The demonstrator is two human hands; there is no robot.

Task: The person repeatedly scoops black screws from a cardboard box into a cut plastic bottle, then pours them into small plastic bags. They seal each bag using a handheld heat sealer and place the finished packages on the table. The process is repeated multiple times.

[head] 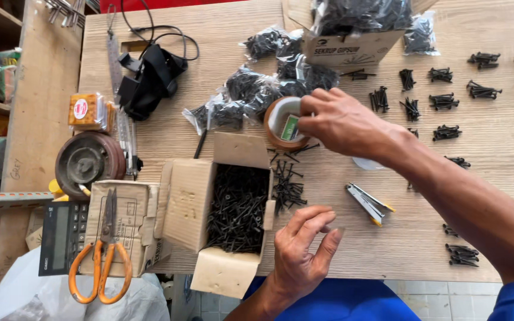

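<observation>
At table centre, right hand (343, 122) grips brown tape roll (285, 122); left hand (304, 246), fingers loosely curled and empty, at 6 o'clock; steady roll, avoid loose black screws (287, 184).

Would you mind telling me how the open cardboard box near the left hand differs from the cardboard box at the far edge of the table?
The near box holds loose black screws, while the far box is heaped with screws packed in clear bags. The near box sits by the table's front edge, beside the left hand; the far box stands beyond the right hand. The near box's flaps splay wide; the far box's are mostly hidden. Both are brown cardboard and hold black screws.
</observation>
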